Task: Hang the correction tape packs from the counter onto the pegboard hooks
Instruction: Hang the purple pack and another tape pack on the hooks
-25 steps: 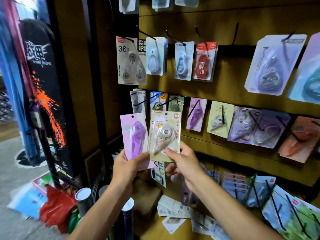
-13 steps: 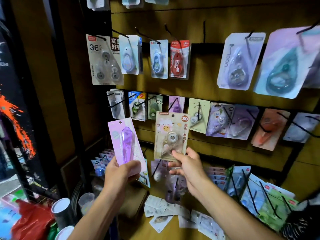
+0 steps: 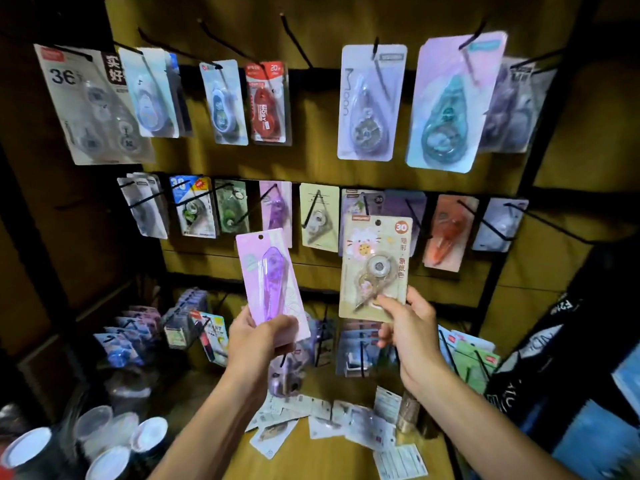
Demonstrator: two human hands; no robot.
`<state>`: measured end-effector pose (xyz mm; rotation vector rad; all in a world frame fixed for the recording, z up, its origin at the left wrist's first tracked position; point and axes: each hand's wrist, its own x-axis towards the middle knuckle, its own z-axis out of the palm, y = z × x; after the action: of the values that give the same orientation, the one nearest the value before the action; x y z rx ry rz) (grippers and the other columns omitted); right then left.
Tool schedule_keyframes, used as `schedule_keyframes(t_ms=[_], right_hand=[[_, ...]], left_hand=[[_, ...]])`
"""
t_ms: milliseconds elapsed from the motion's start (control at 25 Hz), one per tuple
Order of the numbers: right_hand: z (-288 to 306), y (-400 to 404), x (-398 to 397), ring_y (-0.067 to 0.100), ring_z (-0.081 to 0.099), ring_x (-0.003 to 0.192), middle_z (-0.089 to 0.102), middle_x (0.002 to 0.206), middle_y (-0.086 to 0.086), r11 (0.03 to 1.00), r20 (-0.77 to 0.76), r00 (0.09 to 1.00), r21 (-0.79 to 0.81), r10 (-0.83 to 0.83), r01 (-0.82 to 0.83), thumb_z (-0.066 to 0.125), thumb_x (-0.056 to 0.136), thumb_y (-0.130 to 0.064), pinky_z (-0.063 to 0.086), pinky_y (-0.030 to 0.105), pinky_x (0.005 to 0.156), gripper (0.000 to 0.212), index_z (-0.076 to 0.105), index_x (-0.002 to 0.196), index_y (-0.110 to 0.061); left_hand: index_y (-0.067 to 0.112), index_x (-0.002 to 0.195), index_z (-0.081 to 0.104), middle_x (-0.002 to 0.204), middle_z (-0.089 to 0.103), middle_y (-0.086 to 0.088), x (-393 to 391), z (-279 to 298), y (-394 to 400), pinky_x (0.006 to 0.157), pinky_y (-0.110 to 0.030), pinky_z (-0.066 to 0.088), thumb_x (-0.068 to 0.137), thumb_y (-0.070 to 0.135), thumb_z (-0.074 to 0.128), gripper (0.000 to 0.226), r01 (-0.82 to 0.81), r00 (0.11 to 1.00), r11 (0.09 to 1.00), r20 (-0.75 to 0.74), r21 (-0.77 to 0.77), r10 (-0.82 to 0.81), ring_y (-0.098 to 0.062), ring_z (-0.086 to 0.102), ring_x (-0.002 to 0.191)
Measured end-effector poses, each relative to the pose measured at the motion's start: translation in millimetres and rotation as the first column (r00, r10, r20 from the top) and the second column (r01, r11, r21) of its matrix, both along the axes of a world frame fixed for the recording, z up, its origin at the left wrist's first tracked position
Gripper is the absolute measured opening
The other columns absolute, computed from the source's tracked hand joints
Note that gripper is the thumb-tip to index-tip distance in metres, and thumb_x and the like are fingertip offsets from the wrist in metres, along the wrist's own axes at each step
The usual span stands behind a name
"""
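In front of a brown pegboard (image 3: 311,161) with black hooks, head view: three rows of carded correction tape packs hang on the hooks, dim light, dark frame at both sides. Below, a tan counter (image 3: 311,459) carries scattered loose packs (image 3: 346,424); white-capped cylinders (image 3: 104,441) stand at lower left.

Left hand (image 3: 258,341) grips the bottom of a pink pack (image 3: 268,278) holding a purple dispenser, fingers curled round the card, pack upright with a slight tilt, held in front of the middle row. Right hand (image 3: 410,332) pinches the lower edge of a beige pack (image 3: 375,268), thumb on the front; hang hole at top, not on any hook.

Legible print: "30" in an orange circle on the beige pack; "36" on the grey card (image 3: 90,105) at upper left; "MOSY" and "20" on the red pack (image 3: 266,102); "Moon" on the pale pack (image 3: 370,102). Other lettering is too blurred to read.
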<state>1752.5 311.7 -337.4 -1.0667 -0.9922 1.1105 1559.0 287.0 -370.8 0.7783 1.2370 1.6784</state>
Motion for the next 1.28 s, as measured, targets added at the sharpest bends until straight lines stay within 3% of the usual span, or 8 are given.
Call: schedule_keyframes(t_ms=[160, 360, 560, 760, 880, 1000, 1160, 1280], right_hand=[[-2, -7, 2, 0.011, 0.038, 0.036, 0.073, 0.082, 0.011, 0.999, 0.057, 0.998, 0.051, 0.008, -0.011, 0.057, 0.093, -0.008, 0.034, 0.027, 0.036, 0.01, 0.059, 0.102, -0.011], [-6, -12, 0, 0.016, 0.038, 0.042, 0.068, 0.078, 0.016, 0.992, 0.121, 0.993, 0.121, 0.004, -0.019, 0.056, 0.094, -0.008, 0.033, 0.029, 0.039, 0.005, 0.059, 0.096, -0.013], [-9, -2, -1, 0.013, 0.047, 0.04, 0.069, 0.089, 0.011, 0.993, 0.111, 0.993, 0.109, -0.05, 0.038, 0.059, 0.092, -0.01, 0.041, 0.027, 0.037, 0.023, 0.052, 0.112, -0.02], [13, 46, -9, 0.012, 0.055, 0.041, 0.066, 0.096, 0.009, 0.983, -0.081, 0.986, 0.099, -0.146, 0.153, 0.049, 0.095, -0.006, 0.05, 0.027, 0.041, 0.026, 0.046, 0.116, -0.021], [27, 79, -19, 0.011, 0.058, 0.045, 0.059, 0.116, 0.006, 0.952, 0.011, 0.972, 0.202, -0.236, 0.229, 0.039, 0.097, -0.002, 0.052, 0.023, 0.042, 0.028, 0.052, 0.109, -0.024], [33, 107, -27, 0.014, 0.06, 0.058, 0.055, 0.121, 0.004, 0.973, 0.056, 0.973, 0.075, -0.222, 0.218, 0.038, 0.099, -0.002, 0.052, 0.021, 0.042, 0.03, 0.055, 0.108, -0.026], [34, 124, -28, 0.023, 0.059, 0.094, 0.054, 0.119, 0.001, 0.984, -0.213, 0.977, -0.179, -0.016, -0.023, 0.047, 0.102, -0.017, 0.058, 0.038, 0.082, 0.027, 0.054, 0.126, -0.024], [21, 107, -32, 0.026, 0.054, 0.111, 0.053, 0.119, 0.001, 0.963, -0.153, 0.979, -0.252, -0.136, 0.094, 0.05, 0.099, -0.017, 0.053, 0.042, 0.092, 0.029, 0.056, 0.127, -0.023]], left_hand=[[0.015, 0.107, 0.066, 0.09, 0.075, -0.006, 4, 4, 1, 0.053, -0.027, 0.054, 0.078, -0.002, 0.071, 0.034, 0.009, 0.999, 1.0, -0.046, 0.009, -0.008, -0.021, 0.068, 0.07], [0.014, 0.104, 0.065, 0.076, 0.072, 0.001, 1, 5, -2, 0.048, -0.022, 0.049, 0.078, -0.003, 0.07, 0.032, 0.03, 0.996, 0.999, -0.085, 0.015, -0.028, -0.008, 0.063, 0.053], [0.017, 0.102, 0.066, 0.09, 0.074, -0.007, -3, 8, 0, 0.049, -0.024, 0.051, 0.079, -0.002, 0.071, 0.03, -0.003, 0.996, 1.0, -0.087, 0.022, 0.005, -0.016, 0.068, 0.062], [0.013, 0.112, 0.065, 0.103, 0.072, -0.012, 0, 12, 6, 0.052, -0.024, 0.052, 0.081, 0.001, 0.071, 0.033, 0.001, 0.994, 0.999, -0.111, 0.035, 0.003, -0.027, 0.067, 0.08], [0.011, 0.117, 0.063, 0.105, 0.071, -0.01, -1, 14, 8, 0.053, -0.024, 0.053, 0.083, 0.001, 0.069, 0.035, 0.009, 0.991, 0.999, -0.13, 0.032, -0.005, -0.029, 0.067, 0.085], [0.011, 0.112, 0.065, 0.104, 0.073, -0.01, -8, 14, 9, 0.054, -0.026, 0.054, 0.083, -0.003, 0.068, 0.032, 0.002, 0.99, 1.0, -0.141, 0.031, 0.002, -0.028, 0.068, 0.083], [0.017, 0.105, 0.066, 0.092, 0.076, -0.005, -22, 12, 7, 0.059, -0.035, 0.057, 0.082, -0.005, 0.065, 0.031, -0.019, 0.984, 1.0, -0.175, 0.005, 0.02, -0.025, 0.07, 0.074], [0.02, 0.105, 0.065, 0.089, 0.077, -0.007, -31, 9, 5, 0.067, -0.043, 0.051, 0.08, -0.006, 0.062, 0.036, -0.027, 0.985, 1.0, -0.169, -0.012, 0.025, -0.028, 0.069, 0.069]])
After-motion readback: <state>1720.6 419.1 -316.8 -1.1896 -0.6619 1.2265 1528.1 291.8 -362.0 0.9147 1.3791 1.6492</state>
